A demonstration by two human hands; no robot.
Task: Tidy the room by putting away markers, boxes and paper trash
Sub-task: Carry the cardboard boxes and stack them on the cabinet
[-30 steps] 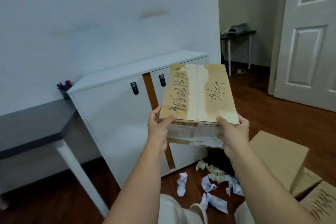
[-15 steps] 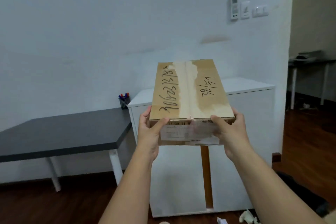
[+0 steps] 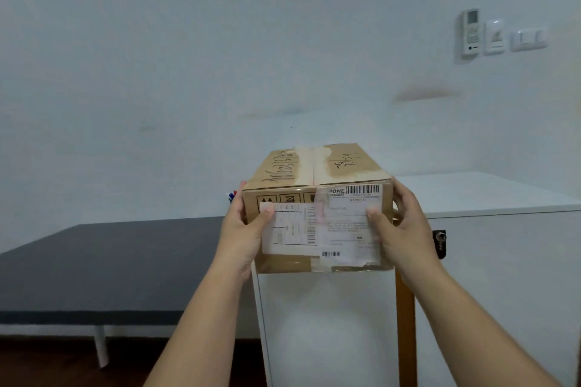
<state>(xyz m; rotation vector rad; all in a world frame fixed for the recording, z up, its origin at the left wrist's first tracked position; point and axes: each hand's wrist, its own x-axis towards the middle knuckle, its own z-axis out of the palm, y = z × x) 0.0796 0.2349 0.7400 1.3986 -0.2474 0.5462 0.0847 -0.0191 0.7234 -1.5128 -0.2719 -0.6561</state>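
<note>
A: Centre of frame?
B: Cardboard box (image 3: 317, 210), shipping labels facing the camera, held up in front of a white cabinet (image 3: 490, 261).
A: Grip?
B: Left hand (image 3: 243, 229) and right hand (image 3: 399, 226) clamped on the box's ends, thumbs across the labels.
A: Lower left?
B: Dark tabletop (image 3: 110, 264); markers (image 3: 231, 196) peeking behind the box.

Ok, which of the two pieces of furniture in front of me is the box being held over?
The white cabinet on the right, not the dark table left of it. The cardboard box is over the cabinet's left end.
</note>
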